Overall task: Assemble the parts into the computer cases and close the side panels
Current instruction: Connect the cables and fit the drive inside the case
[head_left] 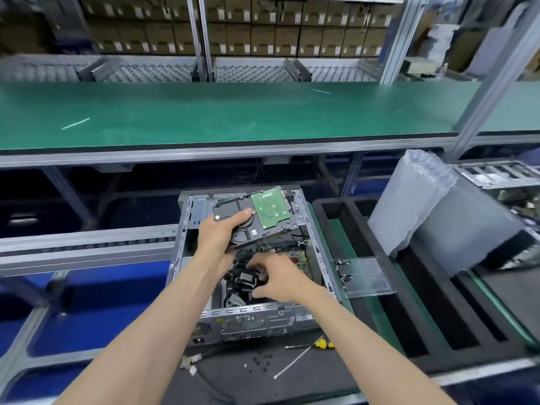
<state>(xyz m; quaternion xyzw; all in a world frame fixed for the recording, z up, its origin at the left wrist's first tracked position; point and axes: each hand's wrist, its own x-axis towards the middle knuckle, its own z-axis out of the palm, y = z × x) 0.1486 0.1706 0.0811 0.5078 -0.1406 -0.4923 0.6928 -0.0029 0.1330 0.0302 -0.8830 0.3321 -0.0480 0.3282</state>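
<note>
An open grey computer case (187, 229) lies on its side in front of me, its inside showing. My left hand (217, 233) grips a hard drive (263, 213) by its left edge and holds it tilted above the case, green circuit board facing up. My right hand (279, 280) reaches into the case, its fingers curled on a bundle of black cables (244, 279) over the motherboard. The fingertips are partly hidden among the cables.
A yellow-handled screwdriver (321, 344), a white cable tie (293, 361) and several small black screws (260, 361) lie on the mat before the case. A clear plastic tray (365, 276) sits to the right, beside black foam slots (409, 302) and grey bubble-wrap bags (423, 200). A green bench (233, 112) runs behind.
</note>
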